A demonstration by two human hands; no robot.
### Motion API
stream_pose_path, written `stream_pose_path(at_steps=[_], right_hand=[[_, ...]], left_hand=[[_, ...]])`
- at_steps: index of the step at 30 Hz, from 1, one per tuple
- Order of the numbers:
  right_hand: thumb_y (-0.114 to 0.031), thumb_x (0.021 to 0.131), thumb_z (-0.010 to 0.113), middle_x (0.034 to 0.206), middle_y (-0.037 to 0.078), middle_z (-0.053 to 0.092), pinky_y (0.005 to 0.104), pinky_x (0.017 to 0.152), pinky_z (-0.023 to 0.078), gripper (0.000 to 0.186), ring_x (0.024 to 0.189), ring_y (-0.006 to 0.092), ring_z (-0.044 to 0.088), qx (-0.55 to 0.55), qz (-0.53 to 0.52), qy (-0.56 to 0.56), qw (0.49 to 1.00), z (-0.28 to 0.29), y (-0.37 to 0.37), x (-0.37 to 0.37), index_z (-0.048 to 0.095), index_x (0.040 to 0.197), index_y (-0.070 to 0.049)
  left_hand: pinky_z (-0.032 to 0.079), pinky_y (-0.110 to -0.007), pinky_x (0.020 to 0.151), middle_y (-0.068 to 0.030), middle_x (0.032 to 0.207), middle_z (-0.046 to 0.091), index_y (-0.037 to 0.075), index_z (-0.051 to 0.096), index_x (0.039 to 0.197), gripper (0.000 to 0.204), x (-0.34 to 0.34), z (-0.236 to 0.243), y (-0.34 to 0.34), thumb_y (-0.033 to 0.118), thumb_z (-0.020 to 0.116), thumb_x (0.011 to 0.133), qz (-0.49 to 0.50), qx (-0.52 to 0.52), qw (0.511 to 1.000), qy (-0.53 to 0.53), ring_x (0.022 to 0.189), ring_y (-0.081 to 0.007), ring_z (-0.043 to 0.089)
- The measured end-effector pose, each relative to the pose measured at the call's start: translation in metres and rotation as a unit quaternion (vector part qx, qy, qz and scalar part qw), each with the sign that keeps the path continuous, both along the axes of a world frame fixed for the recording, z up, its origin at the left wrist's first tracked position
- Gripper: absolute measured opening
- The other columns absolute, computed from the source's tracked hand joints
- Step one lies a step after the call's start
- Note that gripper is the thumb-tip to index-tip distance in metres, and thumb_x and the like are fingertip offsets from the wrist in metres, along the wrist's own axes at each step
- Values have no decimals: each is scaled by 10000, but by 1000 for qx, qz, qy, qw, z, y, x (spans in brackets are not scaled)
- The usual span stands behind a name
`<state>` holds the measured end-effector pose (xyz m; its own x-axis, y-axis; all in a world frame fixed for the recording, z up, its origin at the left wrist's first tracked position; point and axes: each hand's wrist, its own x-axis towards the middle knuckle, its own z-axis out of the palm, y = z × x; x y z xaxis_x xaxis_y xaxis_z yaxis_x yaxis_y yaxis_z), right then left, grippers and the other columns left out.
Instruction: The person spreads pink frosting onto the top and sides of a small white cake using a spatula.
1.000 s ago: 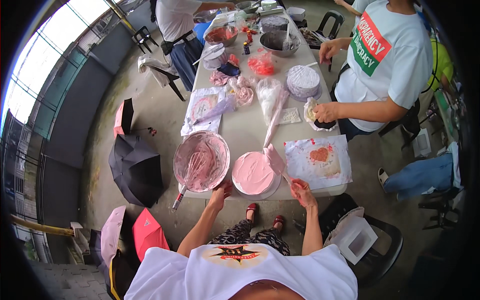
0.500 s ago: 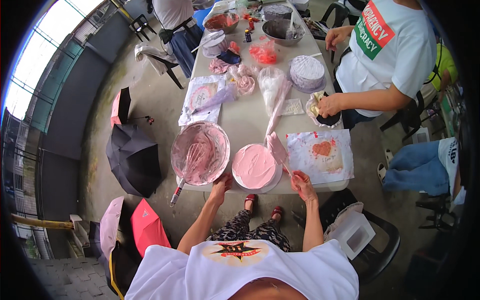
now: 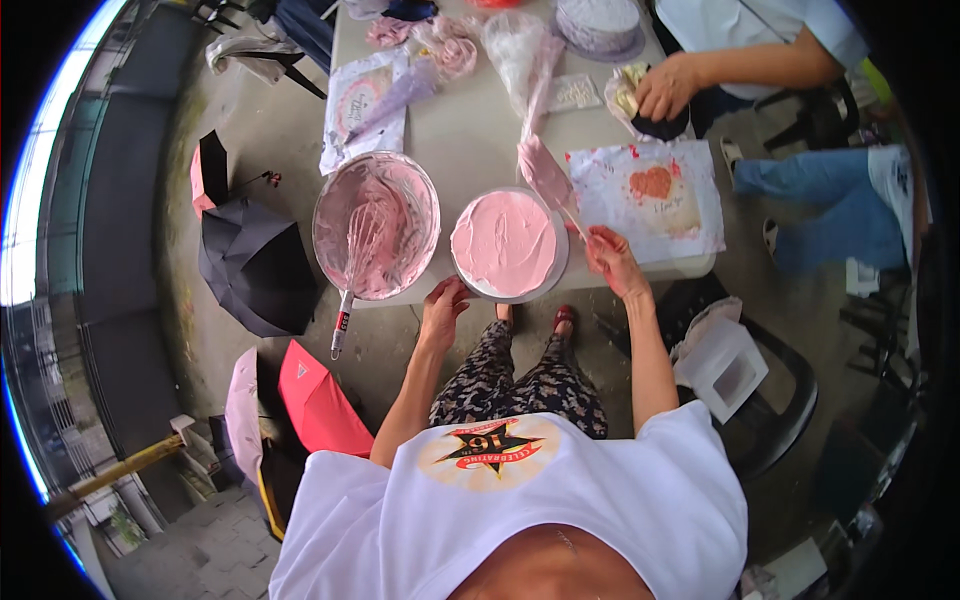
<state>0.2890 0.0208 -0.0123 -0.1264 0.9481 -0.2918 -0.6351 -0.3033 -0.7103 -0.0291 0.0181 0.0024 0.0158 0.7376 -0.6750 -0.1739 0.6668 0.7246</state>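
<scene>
My right hand (image 3: 610,257) grips the handle of a spatula (image 3: 548,178) whose blade is heaped with pink frosting, held just beyond the cake's upper right edge. A round cake (image 3: 505,238) with a pink frosted top rests on a pale board (image 3: 545,282) near the table's front edge. My left hand (image 3: 446,302) has its fingers curled at that board's lower-left edge. To the left sits a large bowl (image 3: 390,205) of pink frosting, with a whisk (image 3: 360,245) leaning in it, handle over the rim.
A heart-design sheet (image 3: 655,205) lies right of the cake; piping bags (image 3: 510,55) and another cake (image 3: 598,25) are farther back. A co-worker's hand (image 3: 668,92) works at the right. Umbrellas (image 3: 260,265) stand left on the floor; a chair (image 3: 770,430) is at lower right.
The view has tipped downward. My right hand and the frosting-laden spatula have risen slightly relative to the cake; my left hand stays at the board's edge.
</scene>
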Motion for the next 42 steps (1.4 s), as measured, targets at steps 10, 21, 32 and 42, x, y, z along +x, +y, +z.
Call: stream_pose_path(at_steps=[10, 21, 32, 42], right_hand=[[-108, 849, 576, 710, -24, 537, 181, 471, 286, 167, 540, 27, 385, -52, -65, -114, 990, 61, -31, -1, 607, 1005, -57], [-13, 794, 599, 633, 52, 469, 283, 498, 370, 259, 544, 160, 459, 6, -145, -515, 845, 69, -107, -15, 629, 1040, -87], [-74, 697, 683, 644, -7, 433, 295, 523, 330, 360, 564, 165, 411, 149, -104, -686, 705, 55, -99, -10, 658, 1040, -180], [-55, 666, 707, 678, 12, 469, 301, 502, 327, 324, 567, 180, 413, 131, -109, -743, 647, 64, -120, 16, 682, 982, -122]], left_hand=[[480, -271, 709, -54, 937, 611, 12, 535, 1055, 274, 13, 9, -30, 153, 607, 832, 19, -38, 999, -10, 837, -155, 596], [470, -323, 867, -86, 1106, 575, -35, 485, 1131, 346, 16, -7, -38, 128, 591, 845, 80, -2, 997, 14, 994, -191, 573], [459, -293, 882, -79, 1135, 561, -27, 461, 1154, 384, 19, -5, -41, 89, 606, 819, 116, -20, 993, 21, 1026, -172, 557], [486, -283, 824, -71, 1067, 597, -24, 507, 1107, 322, 18, -5, -42, 84, 600, 817, 108, -9, 994, 19, 957, -159, 588]])
